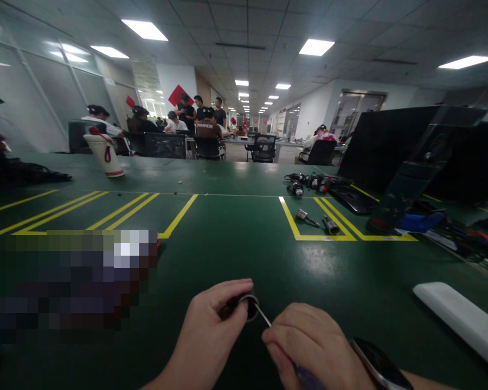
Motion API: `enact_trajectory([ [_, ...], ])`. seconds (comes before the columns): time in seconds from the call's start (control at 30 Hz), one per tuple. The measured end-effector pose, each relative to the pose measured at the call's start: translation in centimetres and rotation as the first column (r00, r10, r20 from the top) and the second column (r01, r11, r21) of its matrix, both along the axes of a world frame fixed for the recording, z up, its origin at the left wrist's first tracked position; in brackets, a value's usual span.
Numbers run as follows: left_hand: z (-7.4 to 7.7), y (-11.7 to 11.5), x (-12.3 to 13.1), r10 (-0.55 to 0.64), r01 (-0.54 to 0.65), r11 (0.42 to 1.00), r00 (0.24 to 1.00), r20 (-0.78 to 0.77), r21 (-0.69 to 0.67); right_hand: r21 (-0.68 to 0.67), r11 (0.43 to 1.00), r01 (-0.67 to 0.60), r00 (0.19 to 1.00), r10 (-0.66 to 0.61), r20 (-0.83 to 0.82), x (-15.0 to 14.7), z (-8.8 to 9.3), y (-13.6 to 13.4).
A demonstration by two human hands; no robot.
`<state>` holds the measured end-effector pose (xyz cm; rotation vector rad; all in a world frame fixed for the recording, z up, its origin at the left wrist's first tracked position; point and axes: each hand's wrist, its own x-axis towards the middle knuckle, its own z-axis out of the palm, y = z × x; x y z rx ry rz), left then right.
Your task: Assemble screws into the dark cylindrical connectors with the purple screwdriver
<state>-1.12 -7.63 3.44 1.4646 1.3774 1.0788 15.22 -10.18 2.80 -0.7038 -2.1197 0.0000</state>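
My left hand [211,330] is closed around a small dark round part with a metal rim [250,306], held just above the green table [236,244]. My right hand [309,346], with a watch at the wrist, pinches a thin metal tool [262,317] whose tip reaches into the part. Both hands sit at the table's near edge, almost touching.
Small metal parts [307,218] lie inside yellow floor-style markings [296,230]. More dark parts [309,181], black monitors [390,146], a blue item [418,221] and a white bar [459,319] are on the right. A white cup [104,154] stands far left. People sit at desks behind.
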Motion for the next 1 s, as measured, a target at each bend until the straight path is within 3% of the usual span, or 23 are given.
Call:
enact_trajectory([
  [0.5,0.31,-0.07,0.1,-0.007,0.01,0.998,0.999,0.046,-0.055,-0.069,0.997,-0.043,0.999,0.041,-0.03,0.2,0.52,0.03],
  [1.0,0.29,-0.05,0.14,0.004,0.001,0.998,0.997,0.074,-0.067,0.001,0.999,-0.035,0.999,0.035,0.006,0.05,0.12,0.0],
])
